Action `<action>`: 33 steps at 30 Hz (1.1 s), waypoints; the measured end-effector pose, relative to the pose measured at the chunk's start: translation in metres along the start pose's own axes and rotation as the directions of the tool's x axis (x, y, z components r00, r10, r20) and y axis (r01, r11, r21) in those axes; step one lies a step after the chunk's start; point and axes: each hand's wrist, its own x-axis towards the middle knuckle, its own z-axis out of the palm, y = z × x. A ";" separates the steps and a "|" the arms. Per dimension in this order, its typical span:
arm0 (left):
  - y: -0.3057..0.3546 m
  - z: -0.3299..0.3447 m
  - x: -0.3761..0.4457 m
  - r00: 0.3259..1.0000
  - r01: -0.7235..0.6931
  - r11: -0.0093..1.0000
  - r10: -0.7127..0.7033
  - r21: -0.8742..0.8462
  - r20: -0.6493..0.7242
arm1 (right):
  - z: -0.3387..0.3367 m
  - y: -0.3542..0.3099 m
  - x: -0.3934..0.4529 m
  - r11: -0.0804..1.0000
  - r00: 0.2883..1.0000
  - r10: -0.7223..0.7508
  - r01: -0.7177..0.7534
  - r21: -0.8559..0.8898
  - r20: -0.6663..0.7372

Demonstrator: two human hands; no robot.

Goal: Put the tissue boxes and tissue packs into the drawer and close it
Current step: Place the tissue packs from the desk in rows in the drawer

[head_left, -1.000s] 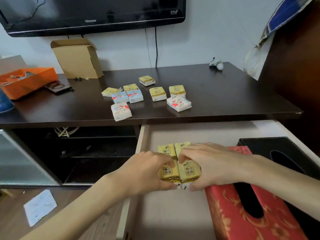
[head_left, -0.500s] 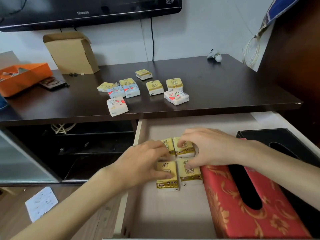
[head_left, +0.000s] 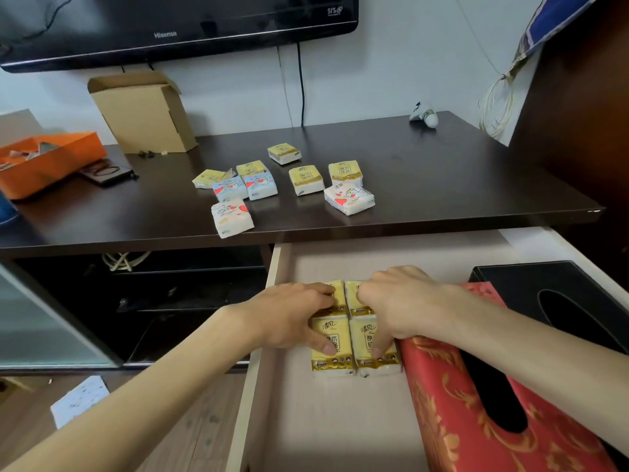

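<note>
Small yellow plastic-wrapped tissue packs in the open pale wooden drawer: four, arranged two by two. Yellow tissue packs on the dark brown wooden tabletop: five. White and pale blue tissue packs printed with red hearts on the tabletop: four. Rectangular tissue boxes in the drawer: two, one red with gold pattern, one black.

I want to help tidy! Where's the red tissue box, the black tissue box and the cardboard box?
red tissue box [head_left: 452, 413]: head view, patterned top.
black tissue box [head_left: 531, 281]: head view, top near the back corner.
cardboard box [head_left: 146, 120]: head view, front face.
</note>
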 end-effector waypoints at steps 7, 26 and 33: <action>-0.002 0.003 0.003 1.000 -0.004 1.000 0.003 -0.016 -0.030 | 0.005 0.000 -0.001 0.998 0.999 0.018 -0.016 0.063 -0.027; -0.069 -0.079 -0.035 0.685 0.117 0.921 -0.345 -0.371 -0.642 | -0.062 0.042 0.035 0.623 0.817 0.173 0.341 0.704 -0.549; -0.157 -0.107 -0.007 0.598 0.305 0.825 -0.554 -0.475 -0.579 | -0.115 0.013 0.129 0.768 0.833 0.126 0.261 0.584 -0.538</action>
